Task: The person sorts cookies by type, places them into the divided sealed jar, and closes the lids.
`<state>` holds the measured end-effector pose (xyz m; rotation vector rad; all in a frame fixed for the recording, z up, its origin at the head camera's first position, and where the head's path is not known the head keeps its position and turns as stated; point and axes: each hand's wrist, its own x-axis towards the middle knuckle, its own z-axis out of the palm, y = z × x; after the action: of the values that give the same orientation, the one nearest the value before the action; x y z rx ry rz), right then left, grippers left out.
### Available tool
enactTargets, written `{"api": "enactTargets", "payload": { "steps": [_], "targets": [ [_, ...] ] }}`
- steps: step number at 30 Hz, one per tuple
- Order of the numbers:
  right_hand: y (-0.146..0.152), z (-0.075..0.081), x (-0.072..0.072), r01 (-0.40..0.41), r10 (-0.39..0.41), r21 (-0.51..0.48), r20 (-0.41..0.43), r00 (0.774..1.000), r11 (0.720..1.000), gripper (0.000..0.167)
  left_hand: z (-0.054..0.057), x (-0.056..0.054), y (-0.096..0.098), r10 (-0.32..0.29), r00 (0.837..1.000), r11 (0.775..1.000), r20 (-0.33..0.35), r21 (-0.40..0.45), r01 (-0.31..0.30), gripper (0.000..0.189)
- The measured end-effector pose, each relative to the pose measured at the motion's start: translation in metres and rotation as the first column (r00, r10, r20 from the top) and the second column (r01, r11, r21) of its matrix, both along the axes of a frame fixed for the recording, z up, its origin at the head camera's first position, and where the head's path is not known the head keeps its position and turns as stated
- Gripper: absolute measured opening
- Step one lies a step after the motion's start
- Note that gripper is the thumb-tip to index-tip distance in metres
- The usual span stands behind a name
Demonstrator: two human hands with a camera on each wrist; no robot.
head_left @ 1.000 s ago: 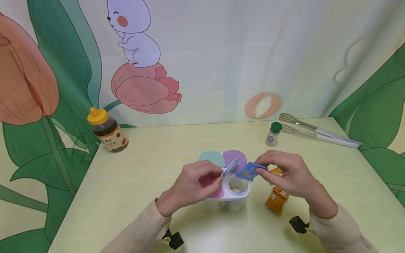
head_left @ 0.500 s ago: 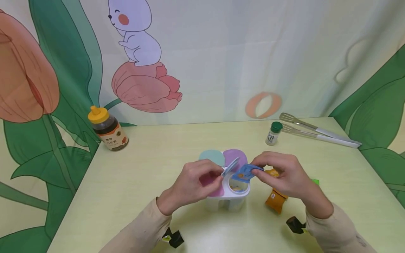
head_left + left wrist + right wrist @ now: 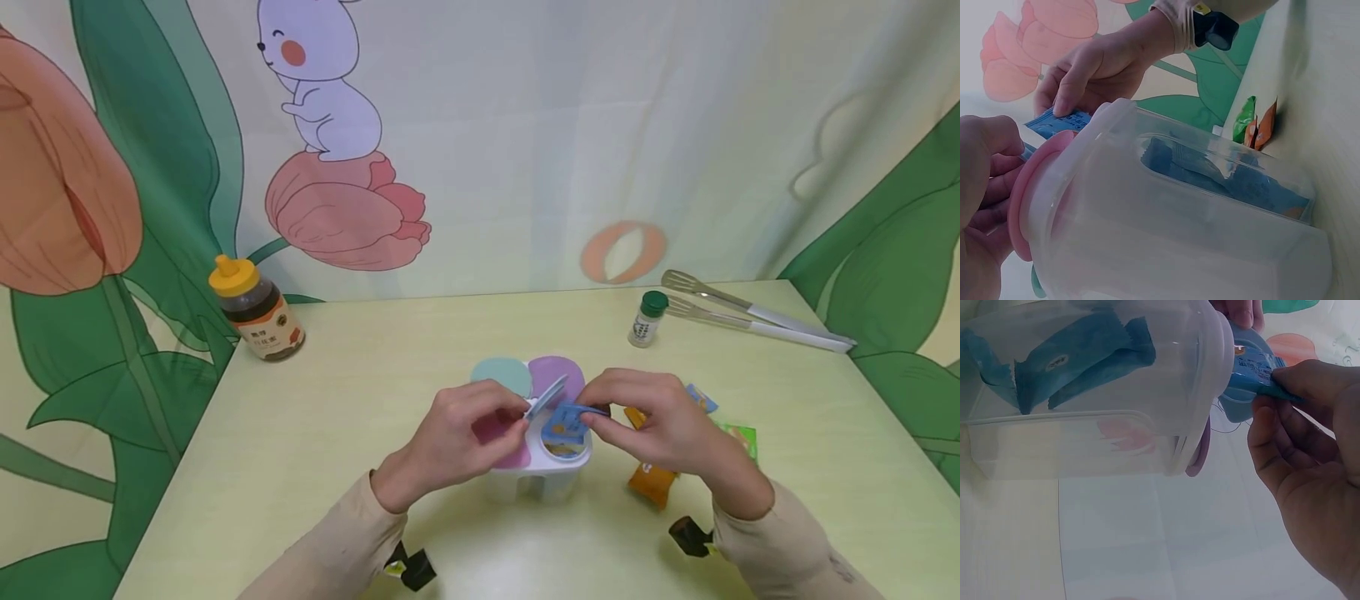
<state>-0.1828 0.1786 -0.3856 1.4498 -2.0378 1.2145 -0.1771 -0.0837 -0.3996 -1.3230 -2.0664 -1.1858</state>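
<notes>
A translucent storage container (image 3: 536,487) stands on the table, its top divided into compartments with pastel lids. With thumb and fingers, my left hand (image 3: 453,435) pinches the raised blue lid (image 3: 547,395) of the near-right compartment. My right hand (image 3: 663,427) pinches a small blue snack packet (image 3: 564,423) by one end. The packet's other end is at the round opening, partly inside it. Through the clear wall, several blue packets (image 3: 1210,172) are visible in that compartment. In the right wrist view the packet lies in front of the lid (image 3: 1235,410).
Orange packets (image 3: 651,483), a green packet (image 3: 742,437) and another blue packet (image 3: 702,397) lie beneath and beside my right forearm. Farther back are a green-capped shaker (image 3: 647,318) and tongs (image 3: 757,321). A yellow-capped bottle (image 3: 258,310) stands at the left. A patterned curtain (image 3: 487,150) hangs behind.
My right hand has moved left and slightly down, bringing the blue packet from beside the opening to its mouth. The left hand and lid have stayed in place.
</notes>
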Motion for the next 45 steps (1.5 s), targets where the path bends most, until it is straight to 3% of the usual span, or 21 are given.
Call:
{"api": "enactTargets", "payload": {
  "steps": [4,15,26,35,41,45],
  "targets": [
    [0.001,-0.002,0.000,0.002,-0.002,0.033,-0.006,1.000,0.999,0.031,0.000,0.001,0.000,0.004,1.000,1.000,0.002,-0.001,-0.004,0.013],
    [0.000,-0.002,0.002,0.025,-0.026,0.090,0.007,1.000,0.996,0.016,0.000,0.001,-0.001,0.007,1.000,1.000,0.013,-0.007,-0.007,0.014],
    [-0.002,-0.005,0.002,0.021,-0.021,0.087,-0.002,1.000,0.996,0.032,0.000,0.001,-0.001,0.006,1.000,1.000,0.019,-0.007,-0.005,0.014],
    [-0.003,-0.007,0.002,0.003,-0.004,0.092,0.011,1.000,0.996,0.027,0.001,0.000,-0.001,0.001,1.000,1.000,0.013,-0.008,-0.001,0.013],
    [0.000,-0.010,0.004,0.020,-0.031,0.169,0.061,0.998,0.985,0.021,0.000,0.000,-0.001,0.003,1.000,1.000,0.016,-0.009,-0.003,0.013],
    [0.001,-0.011,0.004,0.015,-0.025,0.208,0.046,0.999,0.978,0.014,0.000,0.001,-0.001,0.000,1.000,1.000,0.021,-0.007,0.000,0.013]
  ]
}}
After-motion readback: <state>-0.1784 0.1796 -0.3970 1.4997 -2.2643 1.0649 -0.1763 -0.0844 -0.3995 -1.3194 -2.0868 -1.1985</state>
